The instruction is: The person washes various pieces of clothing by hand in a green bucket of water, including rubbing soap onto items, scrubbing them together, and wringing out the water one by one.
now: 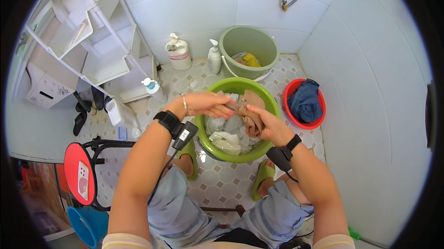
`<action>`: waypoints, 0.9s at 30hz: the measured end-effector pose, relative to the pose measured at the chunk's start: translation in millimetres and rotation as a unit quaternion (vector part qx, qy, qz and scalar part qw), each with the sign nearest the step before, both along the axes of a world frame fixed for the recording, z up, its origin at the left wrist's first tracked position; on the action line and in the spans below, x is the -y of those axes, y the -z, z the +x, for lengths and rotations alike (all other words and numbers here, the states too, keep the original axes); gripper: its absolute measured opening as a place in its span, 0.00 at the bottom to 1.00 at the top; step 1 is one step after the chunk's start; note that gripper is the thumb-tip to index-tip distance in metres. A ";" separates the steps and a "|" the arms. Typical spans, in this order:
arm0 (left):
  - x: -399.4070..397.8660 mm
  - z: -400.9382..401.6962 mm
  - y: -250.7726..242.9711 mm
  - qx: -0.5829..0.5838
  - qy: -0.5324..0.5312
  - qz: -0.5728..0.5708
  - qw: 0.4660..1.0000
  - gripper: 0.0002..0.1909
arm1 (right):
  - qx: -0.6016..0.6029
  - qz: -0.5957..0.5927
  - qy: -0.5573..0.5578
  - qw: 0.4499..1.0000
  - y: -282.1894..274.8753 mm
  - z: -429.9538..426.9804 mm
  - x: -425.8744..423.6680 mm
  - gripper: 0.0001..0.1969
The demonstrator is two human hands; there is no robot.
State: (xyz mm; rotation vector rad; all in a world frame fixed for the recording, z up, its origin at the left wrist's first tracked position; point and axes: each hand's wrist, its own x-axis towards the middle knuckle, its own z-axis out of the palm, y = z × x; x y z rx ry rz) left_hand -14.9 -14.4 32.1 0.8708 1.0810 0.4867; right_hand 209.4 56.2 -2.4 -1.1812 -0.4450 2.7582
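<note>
Over a lime-green plastic basin (204, 134), both hands are on a tan cloth garment (255, 101). My right hand (272, 126) grips its bunched part, thumb on top. A narrow strip of the same garment runs to my left hand (210, 105), pinched between thumb and fingers; the other fingers are stretched out. Part of the tan fabric hangs above the basin's far right side. In the basin's water lie wet white and pale clothes (225, 141), partly under the surface.
Behind the basin stands a grey-green bucket (249, 34) with clothes inside. A red basin (288, 117) holds dark blue clothing (305, 101). Pump bottles (178, 53) line the wall. Left are a white shelf rack (107, 72), a white jug (121, 113) and a red-topped stool (71, 165) bearing a phone (83, 179).
</note>
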 end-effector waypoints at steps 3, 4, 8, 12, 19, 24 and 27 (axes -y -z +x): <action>11.0 -25.4 -18.0 0.083 0.008 -0.006 0.996 0.30 | 0.042 -0.037 -0.003 0.998 -10.1 -3.2 22.3 0.13; 14.0 -29.4 -17.3 0.060 -0.020 -0.007 0.998 0.29 | 0.045 -0.037 -0.007 0.998 -5.7 -3.4 25.8 0.13; 20.1 -31.3 -25.0 -0.246 -0.003 -0.050 0.968 0.27 | 0.022 -0.135 -0.010 0.990 4.8 -1.0 38.4 0.17; 12.0 -49.8 8.6 -0.436 0.004 0.048 0.899 0.26 | -0.010 -0.103 -0.003 0.995 -8.1 -10.1 37.9 0.19; 2.3 -36.6 27.5 -0.426 -0.250 0.203 0.845 0.25 | -0.058 -0.016 0.230 0.971 -38.5 -55.3 -41.9 0.30; 0.8 -17.9 25.2 -0.449 -0.236 0.221 0.833 0.24 | 0.278 0.510 -0.344 0.738 71.3 -24.7 -58.1 0.32; 5.5 -21.3 26.0 -0.443 -0.215 0.203 0.846 0.25 | 0.416 0.709 -0.414 0.392 89.5 -6.6 -17.0 0.32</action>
